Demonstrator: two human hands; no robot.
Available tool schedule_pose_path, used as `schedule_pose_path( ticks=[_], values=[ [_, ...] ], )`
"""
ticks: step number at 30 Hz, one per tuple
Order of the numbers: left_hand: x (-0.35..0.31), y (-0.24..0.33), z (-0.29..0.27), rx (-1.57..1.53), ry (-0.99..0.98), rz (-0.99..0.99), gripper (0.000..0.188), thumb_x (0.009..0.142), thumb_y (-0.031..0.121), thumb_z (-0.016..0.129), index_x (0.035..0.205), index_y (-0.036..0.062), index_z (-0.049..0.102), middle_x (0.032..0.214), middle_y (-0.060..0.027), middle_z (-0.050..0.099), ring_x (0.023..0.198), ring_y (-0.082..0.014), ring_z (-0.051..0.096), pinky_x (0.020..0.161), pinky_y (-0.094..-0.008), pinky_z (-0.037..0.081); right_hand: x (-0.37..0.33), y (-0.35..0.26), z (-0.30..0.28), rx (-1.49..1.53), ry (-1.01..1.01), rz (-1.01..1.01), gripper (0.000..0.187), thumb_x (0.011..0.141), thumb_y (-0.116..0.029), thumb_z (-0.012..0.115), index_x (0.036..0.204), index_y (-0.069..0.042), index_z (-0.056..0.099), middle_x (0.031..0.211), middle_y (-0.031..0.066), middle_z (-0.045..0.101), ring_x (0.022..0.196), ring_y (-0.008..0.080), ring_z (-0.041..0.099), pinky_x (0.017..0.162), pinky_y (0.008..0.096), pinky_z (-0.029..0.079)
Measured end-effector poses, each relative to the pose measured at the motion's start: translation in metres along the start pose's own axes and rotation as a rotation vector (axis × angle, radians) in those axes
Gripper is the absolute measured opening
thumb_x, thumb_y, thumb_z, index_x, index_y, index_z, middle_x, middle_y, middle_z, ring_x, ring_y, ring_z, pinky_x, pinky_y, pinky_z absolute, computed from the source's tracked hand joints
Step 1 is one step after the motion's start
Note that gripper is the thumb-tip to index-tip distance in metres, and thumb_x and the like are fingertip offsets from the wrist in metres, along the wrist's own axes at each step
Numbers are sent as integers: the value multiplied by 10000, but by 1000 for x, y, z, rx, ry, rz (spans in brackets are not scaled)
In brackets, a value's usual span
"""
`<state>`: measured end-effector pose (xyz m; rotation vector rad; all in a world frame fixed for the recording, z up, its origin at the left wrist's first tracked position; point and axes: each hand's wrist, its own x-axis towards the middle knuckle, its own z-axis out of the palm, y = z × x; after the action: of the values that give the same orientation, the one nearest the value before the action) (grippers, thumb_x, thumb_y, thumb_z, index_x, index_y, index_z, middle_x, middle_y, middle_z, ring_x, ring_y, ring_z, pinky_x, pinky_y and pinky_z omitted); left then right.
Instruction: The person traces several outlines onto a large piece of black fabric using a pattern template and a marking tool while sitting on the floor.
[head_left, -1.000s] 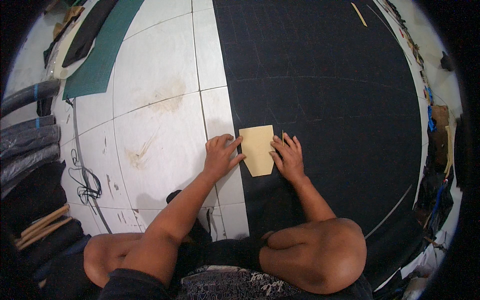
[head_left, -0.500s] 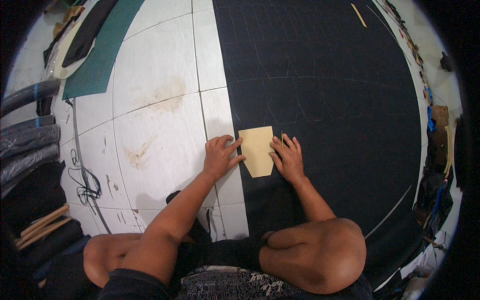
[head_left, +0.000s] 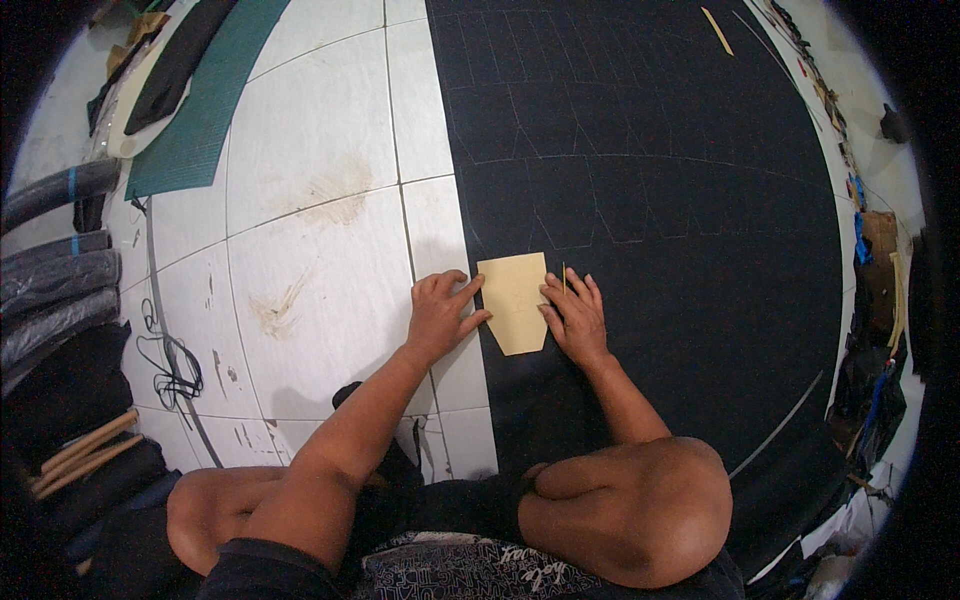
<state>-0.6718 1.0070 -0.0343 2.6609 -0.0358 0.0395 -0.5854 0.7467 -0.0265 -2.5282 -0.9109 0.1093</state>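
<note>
A tan card template (head_left: 514, 305), straight at the top and narrowing toward me, lies flat on dark cloth (head_left: 700, 320) near its left edge. My left hand (head_left: 435, 312) rests beside it with thumb and forefinger apart, their tips at the card's left edge. On the other side, my right hand (head_left: 577, 318) has its thumb and a fingertip at the right edge. A thin yellowish stick (head_left: 564, 272), perhaps a pencil, pokes up between the fingers of that hand; its lower part is hidden. Beyond the card, rows of faint pale lines outline shapes on the cloth.
White floor tiles (head_left: 320, 130) run along the cloth's left side. Wrapped dark rolls (head_left: 60, 270), wooden sticks (head_left: 85, 455) and a tangled cord (head_left: 172, 368) lie at the left, with a green mat (head_left: 200, 140) farther back. A yellow strip (head_left: 717, 31) sits far right on the cloth.
</note>
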Motion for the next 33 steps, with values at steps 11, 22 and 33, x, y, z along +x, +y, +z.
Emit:
schedule_pose_path(
  ticks=[11, 22, 33],
  values=[
    [2, 4, -4, -34, -1, -19, 615, 807, 454, 774, 1340, 183, 631, 1244, -96, 547, 1199, -312, 460, 1044, -500, 311, -2, 4, 2, 3, 9, -10, 346, 928, -259, 684, 1251, -142, 649, 1401, 59, 599, 1391, 309, 446, 1182, 534, 248],
    [3, 3, -3, -48, 4, -36, 617, 778, 460, 790, 1319, 202, 643, 1237, -89, 558, 1199, -309, 473, 1031, -501, 324, 0, 2, -1, -8, -13, -1, 323, 931, -279, 676, 1225, -146, 662, 1392, 54, 605, 1384, 315, 450, 1175, 538, 252],
    [5, 1, -3, -53, -8, -26, 607, 795, 454, 794, 1315, 168, 664, 1246, -83, 554, 1197, -292, 454, 1048, -494, 296, -1, 5, 2, -8, 35, -40, 315, 913, -267, 703, 1208, -158, 680, 1378, 38, 617, 1367, 307, 470, 1163, 541, 269]
  ],
)
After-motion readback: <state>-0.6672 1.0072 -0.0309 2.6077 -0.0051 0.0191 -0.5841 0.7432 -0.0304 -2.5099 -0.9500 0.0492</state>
